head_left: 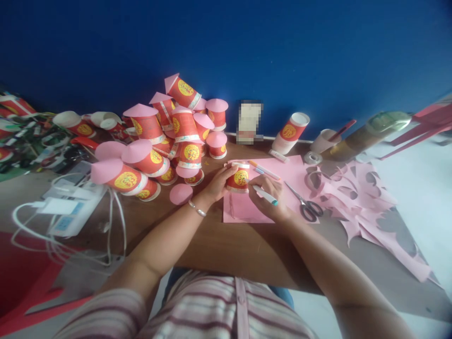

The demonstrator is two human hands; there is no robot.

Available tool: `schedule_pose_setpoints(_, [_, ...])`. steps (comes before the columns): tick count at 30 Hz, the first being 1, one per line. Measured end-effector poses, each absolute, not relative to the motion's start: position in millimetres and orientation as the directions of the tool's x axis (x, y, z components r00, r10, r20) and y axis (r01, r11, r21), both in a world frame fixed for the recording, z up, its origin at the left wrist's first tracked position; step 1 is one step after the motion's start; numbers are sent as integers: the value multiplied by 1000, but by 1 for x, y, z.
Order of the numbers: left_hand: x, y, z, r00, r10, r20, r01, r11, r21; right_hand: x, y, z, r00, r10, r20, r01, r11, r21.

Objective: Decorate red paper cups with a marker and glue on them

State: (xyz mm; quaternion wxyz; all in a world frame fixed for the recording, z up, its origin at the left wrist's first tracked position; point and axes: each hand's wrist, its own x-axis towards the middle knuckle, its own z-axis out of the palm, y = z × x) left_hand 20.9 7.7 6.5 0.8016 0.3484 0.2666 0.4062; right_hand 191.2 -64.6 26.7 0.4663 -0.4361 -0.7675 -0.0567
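Left hand (218, 185) grips a red cup (240, 178), right hand (273, 188) pinches a white marker (264, 193), tip super close, can't really tell if it's touching.

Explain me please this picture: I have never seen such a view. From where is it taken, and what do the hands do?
No machine is here. A person wears a camera on the head, which looks forward and down at their own arms. The left hand holds a red cup; the right hand holds a pen, its tip by the cup. On the table lies pink paper with scissors on it. Paper scraps lie further right; cups with pink tops are piled at left.
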Motion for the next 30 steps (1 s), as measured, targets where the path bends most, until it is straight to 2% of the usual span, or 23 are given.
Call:
schedule_pose_setpoints(14, [22,8,7,506,855,-114,-495,397,773,189,-69,34,-241,639,730,706,632,-321])
schedule_pose_setpoints(30, [23,6,11,533,837,-125,-460,411,787,188,-67,28,-221,637,738,692,636,-342])
